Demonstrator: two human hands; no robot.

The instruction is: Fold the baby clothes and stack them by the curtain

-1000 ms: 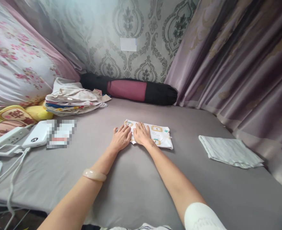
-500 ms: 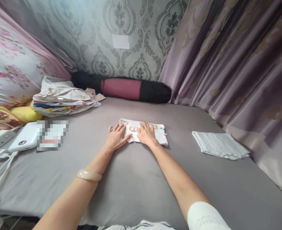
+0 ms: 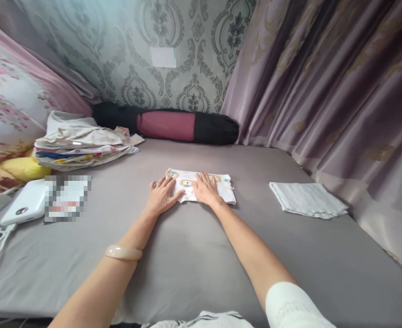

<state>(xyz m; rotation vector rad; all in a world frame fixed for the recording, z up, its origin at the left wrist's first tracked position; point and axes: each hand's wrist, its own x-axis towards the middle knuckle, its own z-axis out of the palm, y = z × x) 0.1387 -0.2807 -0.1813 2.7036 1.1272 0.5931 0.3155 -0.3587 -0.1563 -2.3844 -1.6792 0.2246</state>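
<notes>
A white garment (image 3: 225, 189) with a printed animal-face pattern lies folded into a flat rectangle on the grey bed sheet (image 3: 187, 264). My left hand (image 3: 162, 195) rests on its left end with the fingers apart, a pale bangle round the wrist. Flat on the middle of the cloth lies my right hand (image 3: 206, 189), fingers stretched out. Neither hand grips anything. The parts of the garment under my palms are hidden. Off to the right sits a second folded cloth (image 3: 306, 199), whitish with faint stripes, apart from both hands.
A pile of clothes (image 3: 81, 141) stands at the back left, near a yellow plush (image 3: 25, 168). A black and maroon roll bag (image 3: 167, 125) lies along the wall. A white power bank (image 3: 26, 202), cables and a pixelated item (image 3: 67, 198) are at left. Curtains (image 3: 306, 91) hang on the right.
The view has shifted slightly, so most things sit a little further left. Both hands stay on the folded garment, which looks the same.
</notes>
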